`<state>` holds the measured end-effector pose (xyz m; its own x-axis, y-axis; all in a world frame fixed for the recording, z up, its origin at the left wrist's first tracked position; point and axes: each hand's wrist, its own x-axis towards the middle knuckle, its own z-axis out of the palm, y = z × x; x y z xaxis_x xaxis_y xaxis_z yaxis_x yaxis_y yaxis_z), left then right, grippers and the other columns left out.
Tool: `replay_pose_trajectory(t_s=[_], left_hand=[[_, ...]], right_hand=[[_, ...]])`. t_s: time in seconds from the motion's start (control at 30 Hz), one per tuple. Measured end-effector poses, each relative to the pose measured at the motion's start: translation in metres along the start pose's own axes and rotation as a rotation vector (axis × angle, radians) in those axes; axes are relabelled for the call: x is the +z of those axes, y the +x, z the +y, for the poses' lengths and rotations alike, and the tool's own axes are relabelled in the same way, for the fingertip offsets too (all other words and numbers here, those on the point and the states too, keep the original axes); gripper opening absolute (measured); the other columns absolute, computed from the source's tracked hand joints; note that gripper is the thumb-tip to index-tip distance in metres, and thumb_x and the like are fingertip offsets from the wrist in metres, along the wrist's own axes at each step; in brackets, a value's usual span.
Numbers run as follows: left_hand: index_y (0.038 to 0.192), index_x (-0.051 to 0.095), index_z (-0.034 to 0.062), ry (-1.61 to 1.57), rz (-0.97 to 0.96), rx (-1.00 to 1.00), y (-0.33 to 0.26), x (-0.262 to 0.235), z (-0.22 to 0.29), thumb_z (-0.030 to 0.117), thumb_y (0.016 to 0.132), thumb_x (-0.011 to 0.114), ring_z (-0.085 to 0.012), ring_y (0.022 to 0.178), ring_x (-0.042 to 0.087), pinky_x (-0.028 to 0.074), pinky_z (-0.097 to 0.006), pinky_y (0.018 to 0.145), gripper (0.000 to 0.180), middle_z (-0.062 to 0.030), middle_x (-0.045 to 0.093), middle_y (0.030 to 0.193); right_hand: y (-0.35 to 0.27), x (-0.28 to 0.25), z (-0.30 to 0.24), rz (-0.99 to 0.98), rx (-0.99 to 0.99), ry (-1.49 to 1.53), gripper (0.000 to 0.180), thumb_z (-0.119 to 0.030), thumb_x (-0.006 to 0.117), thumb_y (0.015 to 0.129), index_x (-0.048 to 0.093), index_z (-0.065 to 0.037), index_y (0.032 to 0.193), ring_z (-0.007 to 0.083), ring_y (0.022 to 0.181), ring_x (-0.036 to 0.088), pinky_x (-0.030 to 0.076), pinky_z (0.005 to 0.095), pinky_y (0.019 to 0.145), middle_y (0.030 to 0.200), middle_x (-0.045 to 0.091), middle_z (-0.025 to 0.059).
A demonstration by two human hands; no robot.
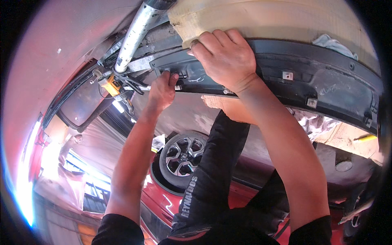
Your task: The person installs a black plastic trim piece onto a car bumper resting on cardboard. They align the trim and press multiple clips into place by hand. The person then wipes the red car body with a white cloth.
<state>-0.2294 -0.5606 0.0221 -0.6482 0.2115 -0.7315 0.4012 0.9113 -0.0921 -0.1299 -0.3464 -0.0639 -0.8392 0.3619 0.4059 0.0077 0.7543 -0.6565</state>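
The right hand (pixel 224 57) presses flat on the black trim panel (pixel 310 85), fingers spread, not clamped. The left hand (pixel 162 90) is closed on the panel's left end. A metal strut (pixel 136 34) stands just left of that grip.

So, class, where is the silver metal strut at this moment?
In the head view the silver metal strut runs diagonally at upper left, above the left hand and left of the right hand, which presses on the long black plastic trim panel.
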Motion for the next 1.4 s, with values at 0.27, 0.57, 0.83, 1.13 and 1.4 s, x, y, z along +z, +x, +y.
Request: replay_pose_trajectory(t_s=[0.27, 0.57, 0.83, 1.13, 1.4], left_hand=[[0.095, 0.057, 0.0004, -0.226, -0.050, 0.140, -0.009, -0.007, -0.016, 0.014, 0.096, 0.059, -0.0404, 0.081, 0.065, 0.049, -0.044, 0.066, 0.014, -0.0223, 0.064, 0.080], [0.101, 0.065, 0.0011, -0.859, 0.210, -0.276, -0.071, 0.002, -0.050, 0.004, 0.093, 0.058, -0.0084, 0.068, 0.059, 0.047, -0.024, 0.060, 0.011, -0.0036, 0.067, 0.081], [0.112, 0.067, 0.0045, -0.830, 0.271, -0.154, -0.097, 0.029, -0.003, 0.010, 0.093, 0.069, -0.0187, 0.080, 0.069, 0.054, -0.033, 0.078, 0.021, -0.0133, 0.072, 0.088], [0.113, 0.065, 0.0047, -0.682, 0.124, 0.574, -0.172, -0.002, 0.042, 0.003, 0.079, 0.077, -0.0348, 0.097, 0.065, 0.055, -0.044, 0.080, 0.037, -0.0140, 0.067, 0.105], [0.102, 0.068, 0.0018, -0.586, 0.182, 0.704, -0.209, -0.001, 0.094, 0.001, 0.076, 0.074, -0.0339, 0.089, 0.062, 0.053, -0.044, 0.077, 0.027, -0.0135, 0.063, 0.095]], right_hand=[[0.006, -0.004, -0.004, -0.038, 0.006, -0.037, 0.015, -0.032, 0.068, 0.076, 0.064, -0.021, 0.084, 0.0152, 0.079, 0.059, 0.043, 0.0336, 0.073, 0.082, 0.054, -0.0044], [0.022, -0.041, -0.032, -0.012, 0.463, 0.305, 0.017, -0.023, 0.073, 0.089, 0.067, -0.008, 0.096, 0.0195, 0.080, 0.064, 0.049, 0.0330, 0.075, 0.086, 0.065, 0.0039], [-0.059, -0.114, -0.108, -0.088, 1.222, 0.758, 0.016, -0.018, 0.065, 0.099, 0.067, -0.002, 0.100, 0.0097, 0.080, 0.059, 0.049, 0.0268, 0.073, 0.092, 0.068, 0.0034], [-0.090, -0.132, -0.198, -0.182, 1.426, 0.857, 0.012, -0.010, 0.074, 0.092, 0.068, 0.000, 0.094, 0.0093, 0.076, 0.062, 0.052, 0.0270, 0.069, 0.083, 0.068, 0.0037], [-0.132, -0.186, -0.203, -0.038, 1.549, 0.973, 0.016, -0.013, 0.075, 0.092, 0.071, 0.000, 0.100, 0.0088, 0.080, 0.062, 0.052, 0.0265, 0.073, 0.086, 0.069, 0.0041]])
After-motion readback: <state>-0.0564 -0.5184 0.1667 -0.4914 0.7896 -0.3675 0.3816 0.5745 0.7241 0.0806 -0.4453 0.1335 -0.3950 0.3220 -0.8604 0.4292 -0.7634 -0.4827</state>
